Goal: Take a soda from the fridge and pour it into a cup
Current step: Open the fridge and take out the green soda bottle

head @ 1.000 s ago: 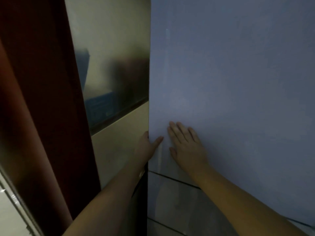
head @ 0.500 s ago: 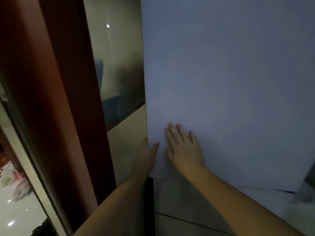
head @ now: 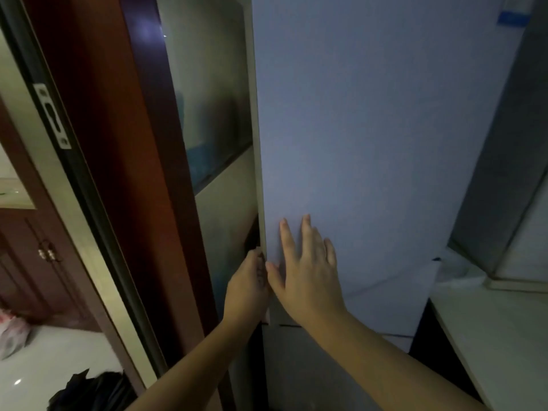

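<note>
The person is standing close against the fridge door (head: 370, 129), a tall pale panel. The left hand (head: 247, 287) is hooking its fingers round the door's left edge, near the bottom corner, gripping it; the right hand (head: 308, 271) is lying flat on the door face just beside it, fingers spread. No soda or cup is showing; the soda is presumably behind this door, which looks barely cracked. To open it well, I would judge the left hand should be pulling steadily outward along the edge while the right is steadying rather than pressing inward, and the person stepping back, since the dark red door frame (head: 118, 173) is standing near. A pale bench (head: 489, 330) is lying to the right.
</note>
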